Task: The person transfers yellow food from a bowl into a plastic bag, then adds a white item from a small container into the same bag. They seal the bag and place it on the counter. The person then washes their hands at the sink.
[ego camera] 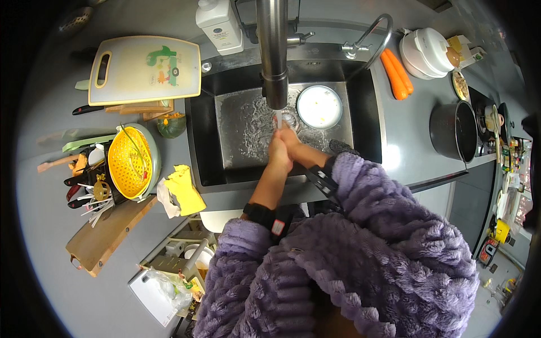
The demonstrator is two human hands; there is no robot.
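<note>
My left hand (278,151) and my right hand (291,138) are pressed together in the stream of water (278,119) below the dark metal faucet (275,80). They overlap, so the fingers are largely hidden and I cannot tell if anything is between them. Around them is the dark sink (232,156), its bottom wet and splashed. A white plate (319,107) with small food scraps lies in the sink just beyond and right of my hands. Close to my right forearm, a dark speckled object (343,147) sits at the sink's near wall.
Left of the sink are a cutting board (143,69), a cut pumpkin (171,126), a yellow colander (129,164) and a yellow cloth (184,190). To the right lie carrots (396,75), beside a white lidded container (426,53) and a deep pot (453,130). A curved thin tap (382,38) stands behind.
</note>
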